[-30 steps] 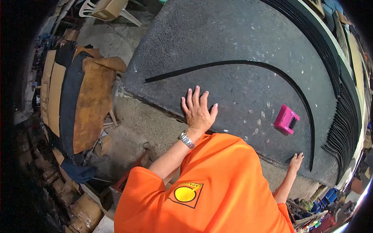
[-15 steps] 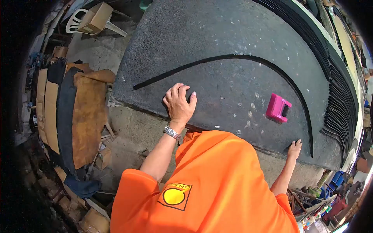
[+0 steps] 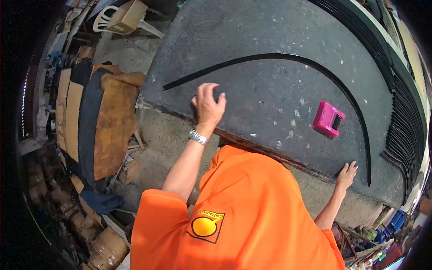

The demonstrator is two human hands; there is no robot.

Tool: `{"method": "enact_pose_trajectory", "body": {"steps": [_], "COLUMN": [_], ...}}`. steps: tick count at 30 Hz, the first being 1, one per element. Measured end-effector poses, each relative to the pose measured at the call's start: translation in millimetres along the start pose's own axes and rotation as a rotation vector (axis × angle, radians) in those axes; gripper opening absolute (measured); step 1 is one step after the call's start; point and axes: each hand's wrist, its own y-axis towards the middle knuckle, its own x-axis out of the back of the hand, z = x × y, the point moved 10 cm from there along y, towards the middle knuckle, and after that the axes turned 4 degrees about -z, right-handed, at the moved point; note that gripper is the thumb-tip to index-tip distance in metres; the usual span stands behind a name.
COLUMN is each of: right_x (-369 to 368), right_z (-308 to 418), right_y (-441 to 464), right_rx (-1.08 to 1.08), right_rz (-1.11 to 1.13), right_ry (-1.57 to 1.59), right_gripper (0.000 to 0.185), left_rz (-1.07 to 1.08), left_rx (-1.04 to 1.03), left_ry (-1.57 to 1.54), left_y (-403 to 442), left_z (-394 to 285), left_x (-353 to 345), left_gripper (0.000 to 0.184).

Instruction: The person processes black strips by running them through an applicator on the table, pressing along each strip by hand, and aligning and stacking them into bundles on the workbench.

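Note:
A long black strip [image 3: 270,56] lies curved across the dark table [image 3: 216,40]. My left hand [image 3: 209,104], with a metal watch on the wrist, is over the table near its front edge, below the strip's left end. Its fingers are bent and apart, with nothing seen in them. My right hand [image 3: 346,174] rests at the table's front edge, left of the strip's right end and not touching it. Its fingers are slightly apart and hold nothing. Between the hands, inside the curve, sits a pink object [image 3: 327,119] with a dark part.
Many black strips [image 3: 407,130] are stacked along the table's right side. At the left stand brown and dark sheets [image 3: 114,126] with cardboard. A white chair [image 3: 103,19] bears a cardboard box [image 3: 128,17]. Assorted items and a blue container lie at the lower right.
The view has shifted. My left hand has moved left along the table, and its fingers have gone from spread flat to bent. My right hand stays at the edge near the strip's right end.

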Motion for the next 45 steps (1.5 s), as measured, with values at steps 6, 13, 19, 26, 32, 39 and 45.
{"method": "enact_pose_trajectory", "body": {"steps": [6,13,19,26,32,39,45], "right_x": [65,129,140,142,143,140,143], "right_z": [61,263,421,556,624,628,630], "right_y": [-32,-103,-149,-176,-178,-177,-179], "right_rx": [-0.002,0.256,0.575,0.833,0.931,0.959,0.964], "right_rz": [0.09,0.018,0.01,0.053,0.037,0.066,0.031], "right_ry": [0.595,0.692,0.631,0.555,0.474,0.424,0.445], "right_gripper": [0.041,0.03,0.038,0.07,0.077,0.08,0.079], "left_rz": [-0.008,0.455,0.348,0.314,0.38,0.504,0.463], "left_rx": [-0.135,-0.333,-0.508,-0.492,-0.432,-0.258,-0.251], "left_ry": [0.178,0.065,0.087,0.095,0.029,0.027,0.019], "left_y": [72,120,138,133,136,126,86], "left_z": [12,47,42,40,51,111,112], "left_x": [33,-17,-18,-17,-15,27,43], "left_gripper": [0.059,0.028,0.024,0.021,0.022,0.021,0.02]}}
